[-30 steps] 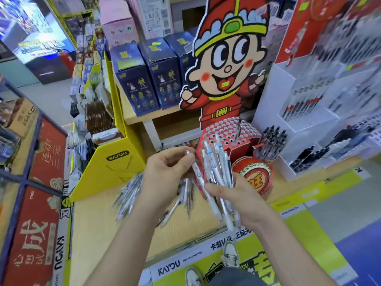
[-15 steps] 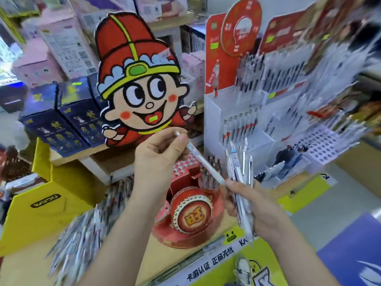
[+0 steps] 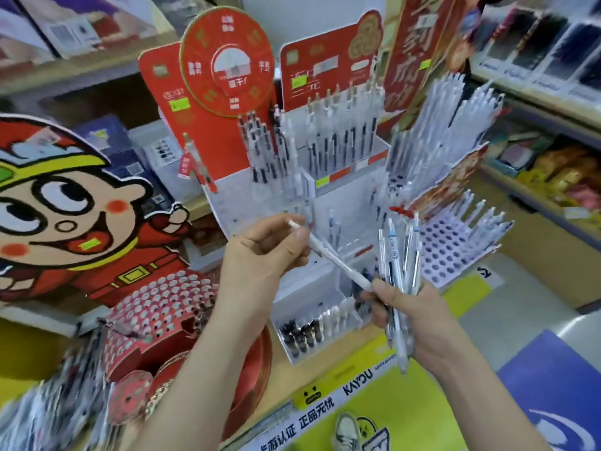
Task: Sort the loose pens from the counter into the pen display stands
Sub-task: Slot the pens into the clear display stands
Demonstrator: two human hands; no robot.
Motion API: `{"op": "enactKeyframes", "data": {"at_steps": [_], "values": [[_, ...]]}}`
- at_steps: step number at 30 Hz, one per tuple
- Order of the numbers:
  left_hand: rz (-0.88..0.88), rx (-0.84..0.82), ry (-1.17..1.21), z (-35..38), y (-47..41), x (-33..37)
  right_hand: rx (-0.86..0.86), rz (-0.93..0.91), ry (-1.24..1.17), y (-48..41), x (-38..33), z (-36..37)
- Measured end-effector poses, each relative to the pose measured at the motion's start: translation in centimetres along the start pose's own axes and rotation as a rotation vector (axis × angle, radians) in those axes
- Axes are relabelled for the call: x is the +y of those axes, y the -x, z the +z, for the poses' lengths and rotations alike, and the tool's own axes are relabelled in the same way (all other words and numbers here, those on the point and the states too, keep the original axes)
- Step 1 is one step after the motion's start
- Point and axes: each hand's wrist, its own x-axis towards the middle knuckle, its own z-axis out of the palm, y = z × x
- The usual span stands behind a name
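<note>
My left hand [image 3: 260,252] pinches the top end of a single white pen [image 3: 331,255] that slants down to the right, its lower tip touching my right hand. My right hand [image 3: 413,317] grips a bundle of several white and pale-blue pens [image 3: 398,271] held upright. Behind both hands stands a white tiered pen display stand [image 3: 341,203] with rows of black-and-white pens. A red round stand with white holes [image 3: 156,307] sits at lower left. Loose pens [image 3: 55,405] lie blurred on the counter at the far left.
A large cartoon cut-out figure [image 3: 65,216] in red stands at left. A lilac perforated stand [image 3: 455,249] with white pens is at right. Red sign boards [image 3: 227,63] rise behind the displays. A shelf with goods [image 3: 553,170] runs along the right. My shoe [image 3: 346,431] shows below the counter edge.
The view has swung right and up, from the counter and cartoon figure to the white display stand. My left hand drew one pen out of the bundle and holds it in front of the stand.
</note>
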Motion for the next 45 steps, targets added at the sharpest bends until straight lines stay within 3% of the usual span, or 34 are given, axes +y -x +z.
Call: {"op": "enactKeyframes", "data": {"at_steps": [6,17,23,30,38,45], "values": [[0.122,0.014,-0.178,3.0,-1.3,-0.9,0.183,-0.027,0.081,-1.0,-0.2,-2.8],[0.186,-0.205,-0.413,15.3,-3.2,-5.7,0.382,-0.199,0.039,-2.1,-6.8,-15.3],[0.155,-0.213,-0.575,22.5,-5.3,-12.0,0.329,-0.135,0.090,-5.5,-9.8,-21.9],[0.073,-0.143,-0.657,25.8,-6.7,-16.5,0.197,-0.029,0.120,-7.6,-10.0,-25.2],[0.340,-0.367,-1.094,27.1,-7.2,-18.8,0.098,-0.015,0.161,-8.4,-10.3,-25.5],[0.188,-0.321,-1.030,27.9,-7.8,-18.7,-0.005,-0.005,0.067,-8.4,-10.7,-24.0]]}}
